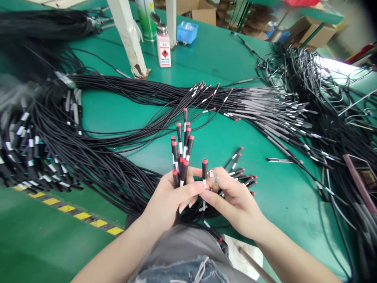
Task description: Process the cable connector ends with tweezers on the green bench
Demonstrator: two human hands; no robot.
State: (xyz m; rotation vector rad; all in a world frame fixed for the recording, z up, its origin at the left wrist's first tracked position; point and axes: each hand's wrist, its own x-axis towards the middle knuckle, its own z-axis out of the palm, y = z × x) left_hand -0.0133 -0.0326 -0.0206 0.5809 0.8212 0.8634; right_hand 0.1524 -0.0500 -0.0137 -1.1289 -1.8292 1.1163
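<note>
My left hand point(173, 198) is closed round a bunch of black cables whose red-capped ends point(181, 153) stand up above the fingers. Between both hands a single red-capped cable point(204, 169) points upward, with a white label on its shaft. The left thumb and the fingers of my right hand point(231, 196) pinch this cable at the label. A ring shows on a right finger. Just beyond the right hand lie several more red-capped cable ends point(243, 177). Below the hands the cables run into the dark bundle point(138, 181), partly hidden by the hands.
Long black cable bundles point(132, 86) cross the green table point(229, 59). A pink-white bottle point(163, 47) stands by a white post point(129, 39), near a blue bin point(187, 33). Tangled cables point(312, 74) and a thin metal tool point(282, 160) lie at right.
</note>
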